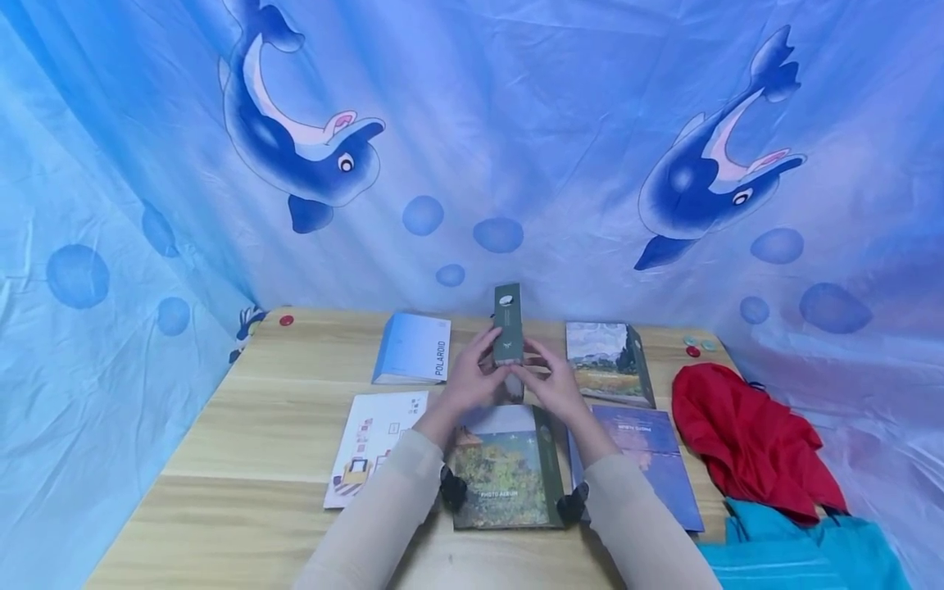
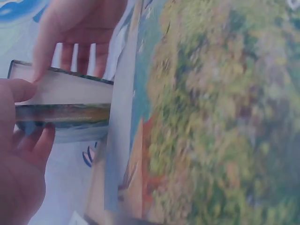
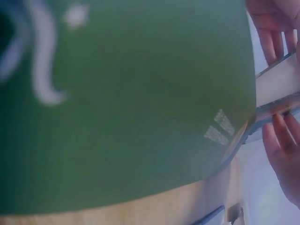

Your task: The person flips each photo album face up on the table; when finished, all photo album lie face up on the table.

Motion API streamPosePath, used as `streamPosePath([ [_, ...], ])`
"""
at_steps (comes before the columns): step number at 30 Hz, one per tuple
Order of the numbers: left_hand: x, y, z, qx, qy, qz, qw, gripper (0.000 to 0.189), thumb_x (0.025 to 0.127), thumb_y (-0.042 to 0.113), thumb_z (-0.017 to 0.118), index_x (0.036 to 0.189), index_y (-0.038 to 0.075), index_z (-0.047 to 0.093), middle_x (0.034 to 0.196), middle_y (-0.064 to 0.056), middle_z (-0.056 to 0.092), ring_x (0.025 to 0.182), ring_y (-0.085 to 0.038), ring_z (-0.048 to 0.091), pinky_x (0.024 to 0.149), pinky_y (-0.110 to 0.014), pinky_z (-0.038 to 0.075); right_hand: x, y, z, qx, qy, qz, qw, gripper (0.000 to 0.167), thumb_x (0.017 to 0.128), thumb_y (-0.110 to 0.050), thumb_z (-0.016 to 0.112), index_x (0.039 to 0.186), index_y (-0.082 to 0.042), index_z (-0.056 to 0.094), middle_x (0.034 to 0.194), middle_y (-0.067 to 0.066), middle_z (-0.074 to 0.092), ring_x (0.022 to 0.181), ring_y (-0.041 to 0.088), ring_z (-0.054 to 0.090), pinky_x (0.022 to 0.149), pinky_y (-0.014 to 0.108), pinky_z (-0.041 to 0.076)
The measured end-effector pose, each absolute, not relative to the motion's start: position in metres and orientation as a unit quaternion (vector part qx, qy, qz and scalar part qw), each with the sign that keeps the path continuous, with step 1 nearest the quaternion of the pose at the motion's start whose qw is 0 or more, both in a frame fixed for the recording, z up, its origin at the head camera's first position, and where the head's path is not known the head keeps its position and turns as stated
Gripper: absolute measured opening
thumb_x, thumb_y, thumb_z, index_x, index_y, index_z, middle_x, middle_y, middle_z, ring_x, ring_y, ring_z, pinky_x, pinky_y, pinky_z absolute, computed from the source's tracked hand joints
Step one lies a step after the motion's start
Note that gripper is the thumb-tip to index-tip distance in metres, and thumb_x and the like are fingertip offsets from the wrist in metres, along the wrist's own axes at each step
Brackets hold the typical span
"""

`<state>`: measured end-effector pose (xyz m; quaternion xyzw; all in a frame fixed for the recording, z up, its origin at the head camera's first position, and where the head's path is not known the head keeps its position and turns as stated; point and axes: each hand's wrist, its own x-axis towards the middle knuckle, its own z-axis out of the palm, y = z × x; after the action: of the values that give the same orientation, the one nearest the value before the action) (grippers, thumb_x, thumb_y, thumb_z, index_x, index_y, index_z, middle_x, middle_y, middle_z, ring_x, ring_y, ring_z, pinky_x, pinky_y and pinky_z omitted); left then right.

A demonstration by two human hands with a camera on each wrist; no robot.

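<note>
Both hands hold a green-spined photo album (image 1: pixel 507 319) at the back middle of the table, its spine facing up. My left hand (image 1: pixel 472 373) grips its left side and my right hand (image 1: pixel 551 378) its right, thumbs close together at the near end. In the left wrist view, the album's pale end (image 2: pixel 65 86) shows between the fingers, above a painted strip. The same two hands appear at the right edge of the right wrist view. Beneath the forearms lies another photo album (image 1: pixel 501 475), with a garden painting and a green spine.
A blue Polaroid album (image 1: pixel 415 348) and a white illustrated album (image 1: pixel 372 426) lie left. Right are a wheat-field album (image 1: pixel 605 360) and a purple album (image 1: pixel 656 459). Red cloth (image 1: pixel 745 434) and teal cloth (image 1: pixel 804 545) lie at the right edge. Small red disc (image 1: pixel 287 320) sits back left.
</note>
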<state>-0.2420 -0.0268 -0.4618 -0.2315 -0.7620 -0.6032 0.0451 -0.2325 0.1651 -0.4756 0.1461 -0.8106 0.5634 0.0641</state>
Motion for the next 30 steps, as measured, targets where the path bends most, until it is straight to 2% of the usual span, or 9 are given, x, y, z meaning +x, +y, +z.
streamPosePath([
  [6,-0.247,-0.039,-0.460,-0.221,-0.788,-0.571,0.063,0.073,0.090,0.008,0.076,0.152,-0.003,0.039,0.165,-0.016,0.025,0.143,-0.035,0.040,0.111,-0.035,0.043,-0.235,0.165,-0.479,0.143,-0.833,0.534,-0.016,0.061,0.097,-0.023,0.072,0.151,-0.010,0.047,0.148,0.020,0.050,0.128,0.040,0.056,0.104,0.050,0.051],
  [13,-0.249,-0.051,-0.465,-0.201,-0.800,-0.564,0.035,0.079,0.089,0.012,0.079,0.153,-0.004,0.036,0.165,-0.016,0.025,0.143,-0.035,0.040,0.113,-0.037,0.042,-0.232,0.169,-0.482,0.092,-0.850,0.511,-0.083,0.074,0.093,-0.038,0.074,0.154,-0.008,0.042,0.157,0.019,0.040,0.138,0.040,0.045,0.107,0.050,0.048],
  [18,-0.251,-0.057,-0.474,-0.183,-0.807,-0.561,0.008,0.081,0.087,0.011,0.080,0.153,-0.006,0.035,0.162,-0.022,0.028,0.141,-0.037,0.042,0.114,-0.036,0.040,-0.233,0.175,-0.487,0.077,-0.859,0.498,-0.092,0.083,0.092,-0.038,0.075,0.156,-0.004,0.035,0.158,0.020,0.037,0.138,0.042,0.046,0.108,0.052,0.046],
  [21,-0.251,-0.059,-0.476,-0.172,-0.814,-0.555,-0.005,0.081,0.087,0.012,0.080,0.152,-0.006,0.036,0.156,-0.025,0.038,0.137,-0.039,0.047,0.113,-0.039,0.041,-0.232,0.178,-0.486,0.075,-0.864,0.489,-0.091,0.086,0.091,-0.036,0.077,0.157,-0.003,0.033,0.158,0.021,0.037,0.137,0.044,0.045,0.108,0.053,0.046],
  [25,-0.250,-0.060,-0.479,-0.146,-0.854,-0.499,-0.018,0.080,0.087,0.021,0.081,0.152,-0.003,0.039,0.147,-0.024,0.049,0.133,-0.039,0.051,0.113,-0.046,0.042,-0.232,0.181,-0.482,0.086,-0.878,0.466,-0.074,0.085,0.091,-0.032,0.078,0.156,-0.001,0.033,0.158,0.023,0.037,0.138,0.047,0.042,0.111,0.056,0.042],
  [30,-0.248,-0.060,-0.485,-0.120,-0.888,-0.441,-0.050,0.081,0.089,0.025,0.078,0.155,0.002,0.037,0.152,-0.020,0.046,0.140,-0.039,0.043,0.117,-0.050,0.036,-0.231,0.181,-0.480,0.096,-0.896,0.430,-0.057,0.079,0.093,-0.026,0.076,0.155,0.001,0.034,0.156,0.025,0.039,0.137,0.047,0.044,0.110,0.058,0.041],
])
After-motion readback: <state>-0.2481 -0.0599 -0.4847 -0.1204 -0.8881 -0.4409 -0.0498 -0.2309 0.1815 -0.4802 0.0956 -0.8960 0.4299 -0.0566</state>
